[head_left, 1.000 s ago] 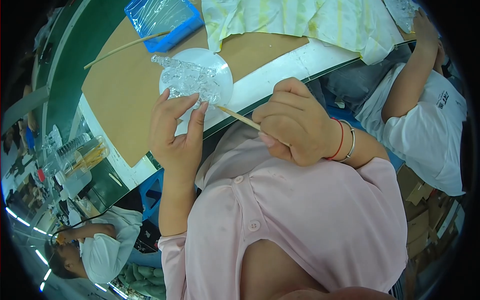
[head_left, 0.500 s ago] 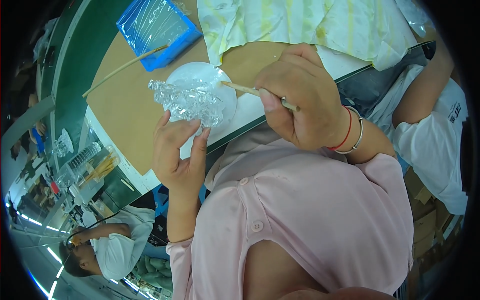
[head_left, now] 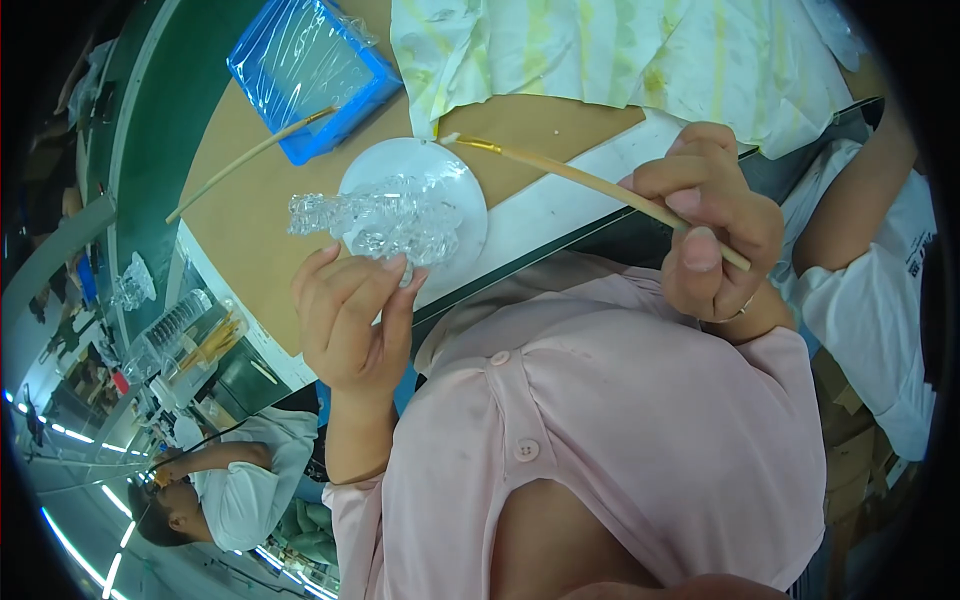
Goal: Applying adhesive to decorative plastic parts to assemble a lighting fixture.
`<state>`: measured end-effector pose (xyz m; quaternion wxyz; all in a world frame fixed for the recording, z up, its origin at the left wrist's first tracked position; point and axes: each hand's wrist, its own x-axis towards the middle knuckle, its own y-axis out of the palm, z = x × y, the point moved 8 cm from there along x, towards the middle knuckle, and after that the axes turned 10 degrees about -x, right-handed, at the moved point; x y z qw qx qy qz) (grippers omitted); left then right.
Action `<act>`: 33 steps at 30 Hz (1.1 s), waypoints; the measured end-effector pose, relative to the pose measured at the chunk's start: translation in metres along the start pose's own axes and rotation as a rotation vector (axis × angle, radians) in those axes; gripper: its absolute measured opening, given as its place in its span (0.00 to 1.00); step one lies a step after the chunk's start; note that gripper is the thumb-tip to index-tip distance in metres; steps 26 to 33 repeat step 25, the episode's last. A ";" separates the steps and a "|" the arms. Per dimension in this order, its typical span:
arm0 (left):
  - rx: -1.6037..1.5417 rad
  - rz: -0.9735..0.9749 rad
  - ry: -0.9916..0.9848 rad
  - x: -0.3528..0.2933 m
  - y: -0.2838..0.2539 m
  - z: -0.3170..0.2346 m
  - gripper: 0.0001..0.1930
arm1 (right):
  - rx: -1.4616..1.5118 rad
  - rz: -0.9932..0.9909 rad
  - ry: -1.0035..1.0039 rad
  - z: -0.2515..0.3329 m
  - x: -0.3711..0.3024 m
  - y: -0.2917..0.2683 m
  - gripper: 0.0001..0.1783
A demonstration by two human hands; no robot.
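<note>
My left hand (head_left: 355, 315) pinches the lower edge of a clear, knobbly glass-like figurine (head_left: 405, 215) between thumb and fingers. The figurine is held over a round white dish (head_left: 470, 190), hiding much of it. In my right hand (head_left: 715, 225) is a thin wooden paintbrush (head_left: 590, 182), gripped near its back end. The brush slants up to the left, and its pale bristles sit above the dish's upper right rim, apart from the figurine. A second brush (head_left: 240, 168) lies with its tip on the edge of a blue tray (head_left: 345, 125) covered in clear film.
A yellow-stained white cloth (head_left: 620, 60) spreads over the far side of the brown-topped table (head_left: 245, 245). Left of the table stands a clear container (head_left: 205, 335) with several sticks. One co-worker (head_left: 235, 480) sits at lower left; another person's arm (head_left: 850, 220) is at right.
My right hand has moved right and opened out from the figurine, drawing the brush away so more of its shaft shows. The left hand still holds the figurine, which has turned slightly.
</note>
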<state>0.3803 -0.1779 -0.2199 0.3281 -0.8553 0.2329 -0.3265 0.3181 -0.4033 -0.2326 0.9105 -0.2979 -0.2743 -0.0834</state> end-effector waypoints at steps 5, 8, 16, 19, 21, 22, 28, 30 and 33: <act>0.086 -0.002 0.060 0.009 0.010 -0.009 0.14 | -0.004 0.051 -0.023 0.008 -0.013 0.001 0.08; 0.134 -0.013 0.091 0.012 0.013 -0.015 0.14 | -0.040 0.111 -0.053 0.015 -0.018 0.009 0.06; 0.042 -0.141 0.030 -0.009 -0.015 -0.008 0.14 | -0.080 0.077 -0.214 0.036 -0.027 0.026 0.09; 0.055 -0.229 -0.012 -0.015 -0.028 0.000 0.13 | -0.081 0.094 -0.239 0.044 -0.025 0.028 0.09; 0.070 -0.263 -0.047 -0.009 -0.034 -0.003 0.15 | -0.064 0.145 -0.192 0.046 -0.022 0.022 0.08; 0.082 -0.293 -0.086 -0.005 -0.039 -0.003 0.17 | -0.065 0.146 -0.206 0.048 -0.023 0.018 0.08; 0.035 -0.171 -0.089 0.012 -0.038 0.000 0.22 | -0.162 -0.020 -0.070 0.041 -0.020 -0.018 0.11; 0.035 -0.171 -0.089 0.012 -0.038 0.000 0.22 | -0.162 -0.020 -0.070 0.041 -0.020 -0.018 0.11; 0.035 -0.171 -0.089 0.012 -0.038 0.000 0.22 | -0.162 -0.020 -0.070 0.041 -0.020 -0.018 0.11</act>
